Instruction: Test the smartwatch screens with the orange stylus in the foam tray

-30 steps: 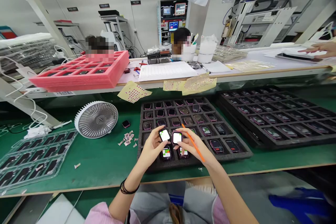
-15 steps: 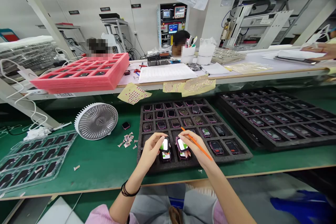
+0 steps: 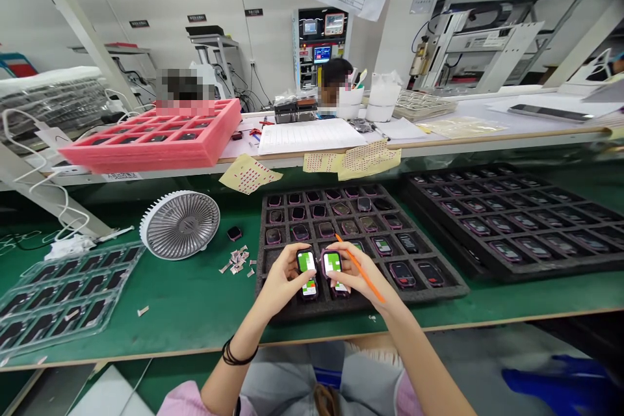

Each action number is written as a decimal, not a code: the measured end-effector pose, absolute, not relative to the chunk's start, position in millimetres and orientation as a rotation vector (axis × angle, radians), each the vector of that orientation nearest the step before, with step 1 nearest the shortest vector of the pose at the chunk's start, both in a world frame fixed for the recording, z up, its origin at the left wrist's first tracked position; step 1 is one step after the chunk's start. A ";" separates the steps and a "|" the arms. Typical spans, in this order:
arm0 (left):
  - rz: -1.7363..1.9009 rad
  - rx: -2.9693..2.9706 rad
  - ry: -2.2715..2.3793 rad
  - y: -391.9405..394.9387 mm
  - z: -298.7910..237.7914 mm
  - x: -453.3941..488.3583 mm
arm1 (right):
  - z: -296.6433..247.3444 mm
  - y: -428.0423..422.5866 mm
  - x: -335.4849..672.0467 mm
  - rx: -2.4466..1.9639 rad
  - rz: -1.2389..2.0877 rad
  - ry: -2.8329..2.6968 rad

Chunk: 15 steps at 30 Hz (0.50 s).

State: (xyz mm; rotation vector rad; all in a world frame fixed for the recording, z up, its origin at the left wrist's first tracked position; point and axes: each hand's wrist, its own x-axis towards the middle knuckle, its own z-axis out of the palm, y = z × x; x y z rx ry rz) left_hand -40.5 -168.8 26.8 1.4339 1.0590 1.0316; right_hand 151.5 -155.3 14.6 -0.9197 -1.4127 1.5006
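My left hand (image 3: 285, 276) is closed on the left watch (image 3: 306, 261), my right hand (image 3: 359, 272) on the right watch (image 3: 332, 261) — side by side, apart, long axes pointing away from me, above the black foam tray's (image 3: 316, 309) near row; a fan (image 3: 180, 224) stands farther left.

Green bench (image 3: 195, 305) bears a fan (image 3: 184, 226); loose watch (image 3: 234, 233); scraps (image 3: 238, 259); clear tray (image 3: 121, 290); dark foam trays (image 3: 446, 290).
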 end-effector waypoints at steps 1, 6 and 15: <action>1.030 1.438 1.070 -168.7 26.5 -40.3 | 14.9 -155.2 150.8 -0.917 1.495 -1.399; 1.069 1.422 1.069 -167.8 26.1 -37.5 | 25.4 -159.7 146.3 -0.974 1.459 -1.294; 1.073 1.366 1.206 -170.2 33.4 -35.3 | 26.7 -160.6 145.2 -1.084 1.443 -1.224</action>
